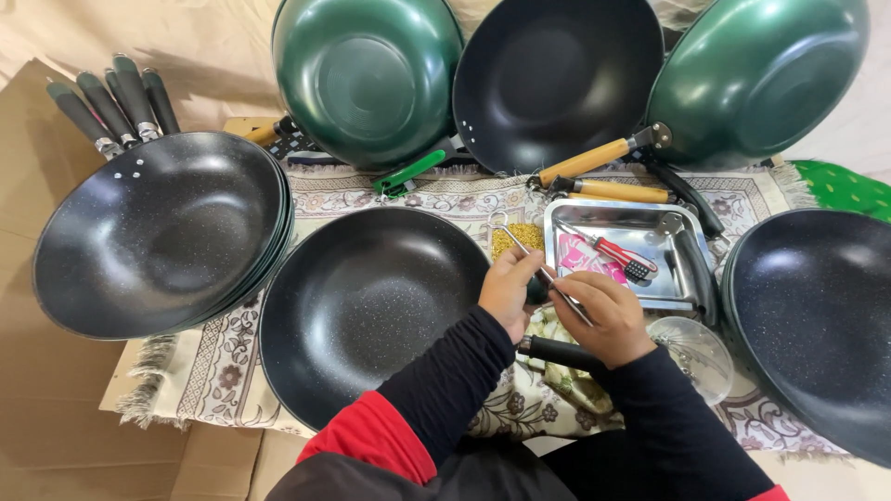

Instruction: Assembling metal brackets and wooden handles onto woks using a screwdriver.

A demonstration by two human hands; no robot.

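A: Floor-level setup: patterned mat (306, 199) over cardboard (37, 371), woks all round. Stack of dark woks (158, 232) far left, three propped at the back, one more wok (817, 315) at right edge.

B: Hands?

A: Both meet just right of the centre wok (362, 311). Left hand (509, 289) is closed around something small and dark, probably the handle socket at the rim; I can't tell exactly. Right hand (608, 317) pinches a thin metal tool (548, 278), looks like a screwdriver or rod, tip angled up-left past the left fingers. A black handle (557, 353) lies under the right wrist, pointing at the wok.

B: Risks?

A: First, I'd say the tool slips. The tip sits right beside the left fingers, so a slip could jab them or scratch the coating. Second, the wok rests on a soft mat and a round base, so pushing sideways could rock it and throw off the alignment. Third, small parts: yellow bits (516, 237) sit just behind the hands and a steel tray (631, 255) with a red-handled tool (617, 252) is near. An elbow swing could scatter them. A glass lid (696, 353) also lies touching-close to the right forearm and could get knocked.

B: Propped woks?

A: Well apart from the hands, so low concern.
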